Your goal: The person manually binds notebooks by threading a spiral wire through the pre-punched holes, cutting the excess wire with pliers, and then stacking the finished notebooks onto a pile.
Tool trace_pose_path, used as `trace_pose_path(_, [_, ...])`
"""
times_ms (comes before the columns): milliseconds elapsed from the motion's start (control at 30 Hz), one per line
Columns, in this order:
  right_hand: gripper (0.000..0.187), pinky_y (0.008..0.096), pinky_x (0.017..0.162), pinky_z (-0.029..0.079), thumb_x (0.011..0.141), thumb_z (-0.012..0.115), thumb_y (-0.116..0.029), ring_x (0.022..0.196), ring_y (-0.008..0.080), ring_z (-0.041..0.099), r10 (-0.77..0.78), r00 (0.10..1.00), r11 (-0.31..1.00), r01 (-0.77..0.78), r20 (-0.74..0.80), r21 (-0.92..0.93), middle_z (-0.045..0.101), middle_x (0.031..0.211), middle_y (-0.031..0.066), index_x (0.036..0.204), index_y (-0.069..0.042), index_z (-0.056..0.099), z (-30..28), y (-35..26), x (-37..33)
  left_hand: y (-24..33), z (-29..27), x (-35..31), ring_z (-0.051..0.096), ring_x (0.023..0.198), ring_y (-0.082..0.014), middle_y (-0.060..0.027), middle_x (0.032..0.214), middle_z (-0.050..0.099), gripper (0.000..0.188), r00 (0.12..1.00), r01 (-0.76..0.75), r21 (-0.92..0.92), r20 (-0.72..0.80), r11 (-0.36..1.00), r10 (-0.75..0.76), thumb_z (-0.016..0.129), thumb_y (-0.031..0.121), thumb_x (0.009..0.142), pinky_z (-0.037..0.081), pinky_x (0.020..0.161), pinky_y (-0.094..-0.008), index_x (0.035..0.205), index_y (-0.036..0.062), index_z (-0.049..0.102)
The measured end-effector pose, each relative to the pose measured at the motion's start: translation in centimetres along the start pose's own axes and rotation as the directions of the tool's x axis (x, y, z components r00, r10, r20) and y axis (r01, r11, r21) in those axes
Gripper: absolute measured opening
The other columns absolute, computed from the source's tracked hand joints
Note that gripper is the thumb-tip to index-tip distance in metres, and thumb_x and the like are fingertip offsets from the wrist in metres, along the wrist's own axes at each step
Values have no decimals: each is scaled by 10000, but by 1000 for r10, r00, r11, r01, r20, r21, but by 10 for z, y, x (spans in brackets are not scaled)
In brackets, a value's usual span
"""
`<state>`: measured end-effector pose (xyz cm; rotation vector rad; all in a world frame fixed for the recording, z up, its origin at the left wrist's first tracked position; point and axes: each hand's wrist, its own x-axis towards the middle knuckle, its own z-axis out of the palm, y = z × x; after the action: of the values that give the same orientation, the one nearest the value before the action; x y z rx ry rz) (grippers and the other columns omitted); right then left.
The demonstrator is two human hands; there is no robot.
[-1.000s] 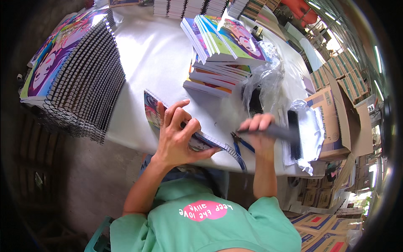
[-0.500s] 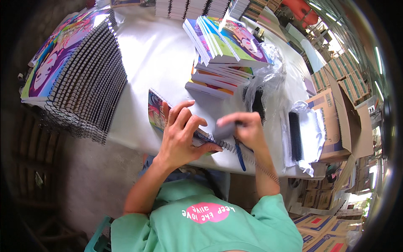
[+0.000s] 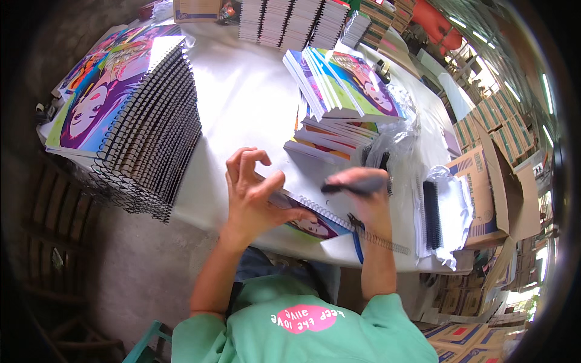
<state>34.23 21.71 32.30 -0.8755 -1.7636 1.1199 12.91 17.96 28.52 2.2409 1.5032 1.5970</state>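
Observation:
A spiral notebook with a colourful cartoon cover lies at the near table edge. My left hand grips it, thumb pressed on the cover near the binding edge and fingers curled above. A wire coil runs along that edge, and its loose tail sticks out to the right past my wrist. My right hand closes around a dark, smooth object, blurred by motion, just above the coil. Beneath that hand are pliers with a blue handle, their dark jaws beside the coil; whether they are held is unclear.
A tall stack of coil-bound notebooks stands at the left. Unbound books are piled beyond my right hand beside clear plastic. Black coils lie on white wrapping at the right, next to an open carton. More notebooks stand at the back.
The whole view has shifted, so the table sits lower and further right. My right hand has lifted the dark object off the coil and swung it round. More of the notebook's cover shows.

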Motion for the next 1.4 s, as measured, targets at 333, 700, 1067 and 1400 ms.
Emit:
trace_pose_path(333, [169, 303, 721, 538, 676, 596, 68, 762, 220, 681, 104, 993, 925, -116, -52, -362, 691, 809, 174, 792, 18, 709, 0, -7, 2, 10, 19, -6, 323, 1093, -351, -145, 1107, 360, 641, 998, 65, -150, 2, 987, -65, 836, 536, 382, 356, 893, -478, 700, 57, 552])
trace_pose_path(700, [254, 229, 708, 500, 672, 611, 71, 745, 82, 625, -77, 976, 994, 90, 202, -57, 703, 826, 59, 890, -16, 709, 13, -3, 11, -3, 22, -7, 441, 904, -279, -140, 1068, 307, 748, 983, 143, -284, -71, 948, -170, 913, 417, 328, 452, 668, -380, 810, 69, 459])
trace_pose_path(1067, [258, 237, 695, 499, 687, 610, 38, 713, 85, 617, -33, 986, 998, 24, 161, 58, 703, 840, 91, 917, -18, 712, 26, 4, 24, -23, 30, -14, 391, 1035, -261, -121, 994, 328, 936, 946, 274, -548, 7, 790, -323, 913, 443, 296, 399, 847, -366, 906, 43, 326])
trace_pose_path(1400, [208, 256, 604, 492, 718, 651, -34, 670, 132, 644, 58, 994, 940, -23, 94, -341, 683, 769, 132, 920, -25, 699, 27, 11, 30, -18, 30, -6, 383, 951, -171, -90, 959, 296, 683, 994, 99, -401, -2, 911, -108, 858, 303, 604, 420, 733, -312, 920, 43, 311])
